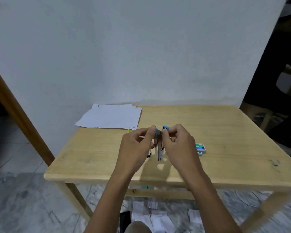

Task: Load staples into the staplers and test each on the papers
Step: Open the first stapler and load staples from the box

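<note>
Both hands hold a small blue stapler (160,148) above the middle of the wooden table (225,132). It is swung apart, with its metal staple channel hanging downward between the hands. My left hand (138,148) pinches one blue part at the top left. My right hand (176,145) grips the other blue part at the top right. A sheaf of white papers (110,117) lies at the table's far left corner. A green and white staple box (201,147) rests just right of my right hand. A small dark and white object (149,154) peeks out behind my left hand.
A tiny yellow item (128,131) lies at the papers' near edge. The table stands against a white wall. Several paper scraps (154,214) litter the floor under the table. A brown door frame (20,118) rises at the left, and dark furniture (275,98) stands at the right.
</note>
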